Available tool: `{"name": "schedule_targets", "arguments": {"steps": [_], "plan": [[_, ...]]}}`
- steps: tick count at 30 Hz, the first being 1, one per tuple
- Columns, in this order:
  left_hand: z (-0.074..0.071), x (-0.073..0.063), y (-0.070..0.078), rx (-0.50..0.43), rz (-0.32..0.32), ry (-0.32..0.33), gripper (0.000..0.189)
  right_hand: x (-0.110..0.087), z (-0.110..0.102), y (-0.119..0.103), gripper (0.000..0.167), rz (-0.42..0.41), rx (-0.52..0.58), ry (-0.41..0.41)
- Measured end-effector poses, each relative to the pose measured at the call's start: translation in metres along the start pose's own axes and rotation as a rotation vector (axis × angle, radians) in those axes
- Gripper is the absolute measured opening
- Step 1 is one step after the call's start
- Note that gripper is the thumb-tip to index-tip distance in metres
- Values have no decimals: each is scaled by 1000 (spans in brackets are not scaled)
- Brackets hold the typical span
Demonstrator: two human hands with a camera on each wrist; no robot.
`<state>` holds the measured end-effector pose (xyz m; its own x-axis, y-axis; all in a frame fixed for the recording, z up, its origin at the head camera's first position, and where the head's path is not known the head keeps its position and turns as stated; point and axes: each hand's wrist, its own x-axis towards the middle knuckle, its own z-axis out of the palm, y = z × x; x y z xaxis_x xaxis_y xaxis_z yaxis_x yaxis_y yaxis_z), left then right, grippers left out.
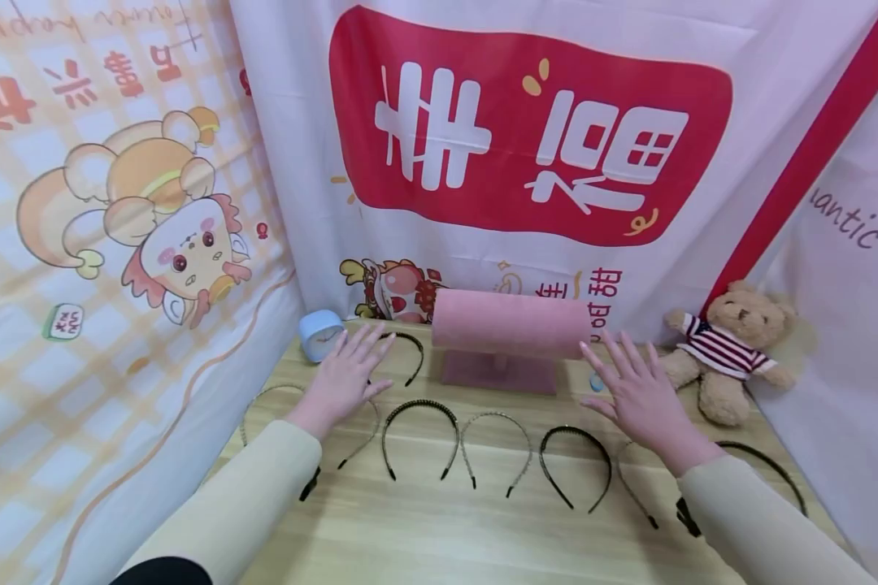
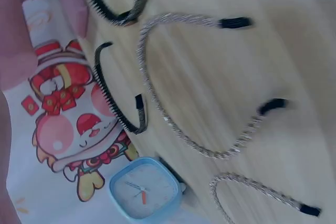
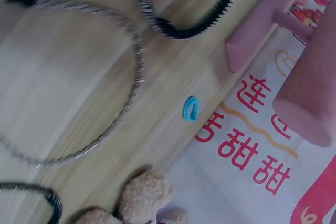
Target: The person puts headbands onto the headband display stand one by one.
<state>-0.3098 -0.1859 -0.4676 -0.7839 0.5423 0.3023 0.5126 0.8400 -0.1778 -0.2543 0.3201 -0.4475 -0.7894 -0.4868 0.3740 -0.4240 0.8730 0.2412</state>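
Observation:
My left hand (image 1: 342, 380) is spread with straight fingers above a silver headband (image 1: 367, 443), partly hiding it, and holds nothing. On the other side, my right hand (image 1: 642, 398) is also spread flat, over another silver headband (image 1: 632, 493). Between the hands lie a dark beaded headband (image 1: 420, 403), a twisted silver headband (image 1: 528, 443) and a black toothed headband (image 1: 610, 467). Behind the left fingertips is a smaller black headband (image 1: 420, 351). A pink padded roll on a stand (image 1: 508, 323) stands between and beyond both hands.
At the back left sits a blue clock (image 1: 319, 335). A teddy bear (image 1: 728, 353) in a striped shirt leans at the right. A small blue ring (image 3: 191, 109) lies near the roll. One more black headband (image 1: 768, 461) lies far right. Printed cloths (image 1: 285, 162) hang around the table.

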Motion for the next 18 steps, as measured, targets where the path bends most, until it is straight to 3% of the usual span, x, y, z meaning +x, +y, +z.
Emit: {"name": "schedule_targets", "arguments": {"steps": [3,7,14,18], "plan": [[2,11,-9,-40,-54,-13,76,16,4,4,94,23,34,1],[12,28,-21,-158,-175,-68,62,39,7,10,96,59,94,-43],[45,48,-36,-477,-518,-252,36,78,16,26,110,120,241,-160],[63,48,-37,-559,-665,-300,31,93,20,33,127,155,316,-181]]}}
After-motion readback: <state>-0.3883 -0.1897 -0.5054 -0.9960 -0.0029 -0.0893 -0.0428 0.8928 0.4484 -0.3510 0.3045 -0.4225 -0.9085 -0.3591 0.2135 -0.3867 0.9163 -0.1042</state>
